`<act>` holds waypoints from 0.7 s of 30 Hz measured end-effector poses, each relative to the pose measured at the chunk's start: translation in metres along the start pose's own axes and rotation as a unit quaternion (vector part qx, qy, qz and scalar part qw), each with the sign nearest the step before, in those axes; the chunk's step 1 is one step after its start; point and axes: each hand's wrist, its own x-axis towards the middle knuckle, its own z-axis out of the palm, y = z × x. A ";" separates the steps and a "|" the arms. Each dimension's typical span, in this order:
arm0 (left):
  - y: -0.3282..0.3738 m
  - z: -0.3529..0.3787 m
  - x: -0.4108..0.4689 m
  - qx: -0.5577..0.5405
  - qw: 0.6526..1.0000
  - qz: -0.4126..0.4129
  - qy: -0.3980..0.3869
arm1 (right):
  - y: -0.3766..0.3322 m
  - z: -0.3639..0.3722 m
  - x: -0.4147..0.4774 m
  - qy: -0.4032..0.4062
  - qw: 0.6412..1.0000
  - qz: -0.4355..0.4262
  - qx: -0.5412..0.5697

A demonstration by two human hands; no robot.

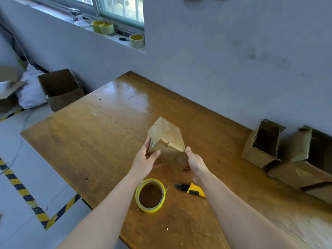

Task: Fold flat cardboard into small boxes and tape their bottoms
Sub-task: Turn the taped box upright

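I have the small box gripped between my left hand and right hand, fingers wrapped on its sides, over the middle of the bench. The bottom looks taped already, though glare blurs it. Next I'd judge: set it beside the finished boxes at the far right edge.

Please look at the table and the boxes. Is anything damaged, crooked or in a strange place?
The small box held between the left hand and right hand looks scuffed near its front corner. The folded boxes by the wall lie tumbled, not stacked. The knife lies loose beside the tape roll.
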 end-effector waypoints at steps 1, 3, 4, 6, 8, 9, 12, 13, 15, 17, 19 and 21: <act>0.000 0.002 -0.002 -0.028 1.000 -0.011 -0.009 | -0.005 0.000 -0.002 0.007 1.000 -0.004 0.018; -0.001 0.003 -0.002 -0.086 0.995 -0.045 -0.025 | -0.011 -0.004 -0.005 0.019 0.998 -0.030 0.059; -0.003 0.003 -0.003 -0.098 0.993 -0.063 -0.032 | -0.013 -0.006 -0.007 0.023 0.995 -0.047 0.079; -0.008 0.002 -0.003 -0.034 0.996 -0.080 -0.029 | -0.016 -0.008 -0.012 0.047 0.992 -0.083 0.078; -0.012 0.003 -0.002 0.082 0.992 -0.095 -0.007 | -0.018 -0.008 -0.016 0.101 0.987 -0.125 0.018; -0.013 0.005 -0.001 0.129 0.987 -0.101 0.000 | -0.019 -0.006 -0.017 0.129 0.980 -0.151 -0.018; -0.009 0.014 -0.002 0.188 0.979 -0.072 -0.010 | -0.017 0.002 -0.020 0.178 0.947 -0.226 -0.143; -0.006 0.017 -0.002 0.170 0.984 -0.055 -0.019 | -0.017 0.004 -0.021 0.183 0.932 -0.250 -0.187; 0.002 0.024 -0.004 0.110 0.992 -0.048 -0.026 | -0.018 0.010 -0.022 0.151 0.911 -0.288 -0.255; 0.010 0.027 -0.006 0.099 0.993 -0.058 -0.035 | -0.017 0.017 -0.023 0.095 0.911 -0.299 -0.269; 0.014 0.028 -0.004 0.133 0.987 -0.079 -0.039 | -0.018 0.022 -0.025 0.090 0.916 -0.304 -0.246; 0.014 0.027 -0.002 0.180 0.980 -0.080 -0.029 | -0.019 0.022 -0.025 0.157 0.898 -0.330 -0.245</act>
